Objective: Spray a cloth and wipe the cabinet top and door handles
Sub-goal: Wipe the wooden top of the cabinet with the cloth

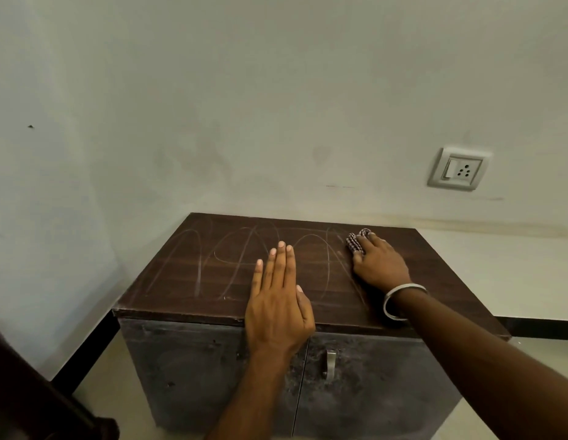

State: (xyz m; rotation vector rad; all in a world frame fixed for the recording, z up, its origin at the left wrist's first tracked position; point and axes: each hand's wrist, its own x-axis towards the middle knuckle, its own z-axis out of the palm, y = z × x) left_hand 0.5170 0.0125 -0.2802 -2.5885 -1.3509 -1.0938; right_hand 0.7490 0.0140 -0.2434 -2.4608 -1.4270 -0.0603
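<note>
A low cabinet stands against the wall, its dark wood top (pixel 187 274) streaked with curved wipe marks. My right hand (pixel 379 263) presses a checked cloth (pixel 355 241) flat on the top near the back right; most of the cloth is hidden under the fingers. My left hand (pixel 278 300) lies flat, palm down, on the front middle of the top, holding nothing. One metal door handle (pixel 329 363) shows on the right door just below the top's front edge. My left forearm covers the left door's edge. No spray bottle is in view.
A white wall runs behind the cabinet, with a switch and socket plate (pixel 457 168) at the right. A black skirting (pixel 86 347) lines the floor. A dark object (pixel 29 398) fills the lower left corner.
</note>
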